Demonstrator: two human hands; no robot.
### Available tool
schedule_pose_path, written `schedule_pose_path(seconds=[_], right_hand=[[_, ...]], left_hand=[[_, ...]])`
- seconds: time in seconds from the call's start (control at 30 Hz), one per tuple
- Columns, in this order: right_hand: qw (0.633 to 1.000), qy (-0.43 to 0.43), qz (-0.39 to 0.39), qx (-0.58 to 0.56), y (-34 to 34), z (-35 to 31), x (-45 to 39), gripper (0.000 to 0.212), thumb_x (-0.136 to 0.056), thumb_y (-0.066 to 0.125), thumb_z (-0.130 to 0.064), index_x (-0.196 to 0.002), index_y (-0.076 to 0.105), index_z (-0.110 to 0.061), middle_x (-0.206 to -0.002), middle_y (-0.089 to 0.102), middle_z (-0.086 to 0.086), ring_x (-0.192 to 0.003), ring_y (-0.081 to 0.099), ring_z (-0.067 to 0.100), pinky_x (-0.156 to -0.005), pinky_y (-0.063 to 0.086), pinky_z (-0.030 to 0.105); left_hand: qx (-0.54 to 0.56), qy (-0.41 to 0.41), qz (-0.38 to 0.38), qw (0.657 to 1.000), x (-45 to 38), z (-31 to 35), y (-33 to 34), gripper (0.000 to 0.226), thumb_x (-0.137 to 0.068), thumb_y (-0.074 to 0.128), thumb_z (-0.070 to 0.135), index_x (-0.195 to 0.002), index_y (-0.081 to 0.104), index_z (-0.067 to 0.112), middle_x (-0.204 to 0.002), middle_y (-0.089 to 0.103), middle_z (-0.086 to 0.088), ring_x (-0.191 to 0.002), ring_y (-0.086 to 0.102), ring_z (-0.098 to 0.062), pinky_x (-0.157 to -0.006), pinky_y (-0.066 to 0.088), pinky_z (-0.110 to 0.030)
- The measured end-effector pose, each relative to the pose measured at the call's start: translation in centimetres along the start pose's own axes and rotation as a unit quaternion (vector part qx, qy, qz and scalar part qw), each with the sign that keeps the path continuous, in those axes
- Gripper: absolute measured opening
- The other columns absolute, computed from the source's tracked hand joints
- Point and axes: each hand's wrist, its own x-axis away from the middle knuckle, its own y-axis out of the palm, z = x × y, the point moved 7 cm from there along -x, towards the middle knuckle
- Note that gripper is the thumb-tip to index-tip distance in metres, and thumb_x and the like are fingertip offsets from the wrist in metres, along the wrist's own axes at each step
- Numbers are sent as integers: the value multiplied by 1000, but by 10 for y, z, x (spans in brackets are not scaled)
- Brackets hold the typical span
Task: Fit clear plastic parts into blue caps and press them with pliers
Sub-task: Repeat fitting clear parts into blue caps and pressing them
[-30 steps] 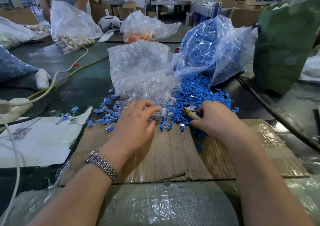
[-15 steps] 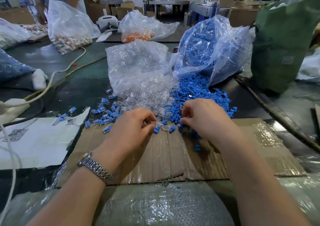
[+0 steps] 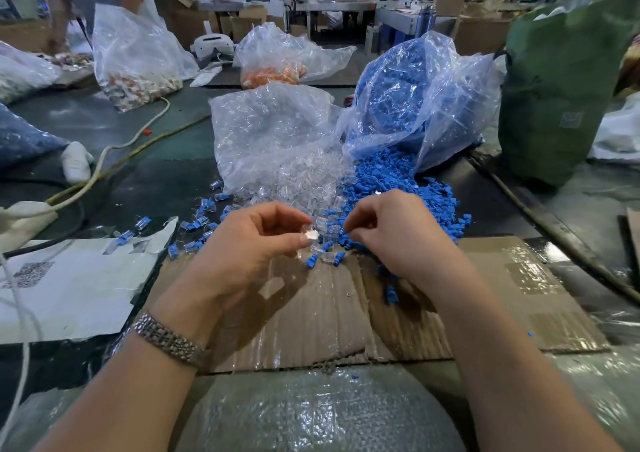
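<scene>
Left hand (image 3: 256, 243) pinched a small clear plastic part (image 3: 320, 225) at thumb and fingertips, part at its 3 o'clock. Right hand (image 3: 394, 230) curled, fingertips at the part's 3 o'clock; hold unclear. Loose blue plastic caps (image 3: 398, 181) heaped at 12 o'clock on brown cardboard sheet (image 3: 311, 313).

I work at a bench in a factory assembly hall. At 12 o'clock lie 2 bulk bags, a clear bag of clear plastic parts (image 3: 277, 140) and a bag of blue caps (image 3: 408, 105) spilling onto the dark worktable (image 3: 156, 181). Flattened cardboard (image 3: 311, 313) serves as my mat. At 11 o'clock, further bagged parts (image 3: 135, 67); beyond, stacked cartons (image 3: 481, 32) and metal workbenches (image 3: 398, 18).
</scene>
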Motion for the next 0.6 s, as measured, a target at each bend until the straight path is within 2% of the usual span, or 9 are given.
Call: schedule_pose_path(seconds=[0.1,0.2,0.3,0.43,0.6], right_hand=[[979,-28,4,-204,-8,-4,2,5,-87,78,-18,-85,77,-23,-76,76,-8,-75,70,3,-76,55,22],[942,-79,-19,-327,-9,-15,6,7,-90,74,-10,-90,75,-17,-82,78,-1,-82,75,13,-84,60,27],[942,-114,-2,-316,-11,-21,7,11,-91,73,-9,-89,75,-19,-81,76,-1,-80,73,11,-83,58,24],[953,-134,9,-273,-9,-23,8,8,-89,75,-10,-89,76,-18,-79,74,-6,-73,66,3,-76,53,18],[956,-144,25,-253,-7,-26,7,7,-87,77,-10,-90,76,-17,-82,74,-5,-81,69,9,-84,57,33]], left_hand=[[70,-11,-27,997,-1,-4,3,26,-74,75,10,-99,79,15,-97,76,-9,-81,69,-13,-71,56,-21],[113,-7,-43,993,-3,-4,5,26,-76,76,13,-102,79,16,-100,76,-14,-86,70,-18,-72,56,-22],[148,1,-44,988,-2,-3,7,25,-74,78,17,-99,79,14,-102,76,-17,-90,73,-21,-74,57,-23],[162,-2,-43,986,-2,-2,8,21,-79,75,12,-99,79,11,-103,75,-18,-91,73,-22,-74,57,-23],[165,-3,-44,985,-1,-1,10,23,-76,76,13,-99,79,11,-101,76,-18,-92,74,-24,-75,58,-24]])
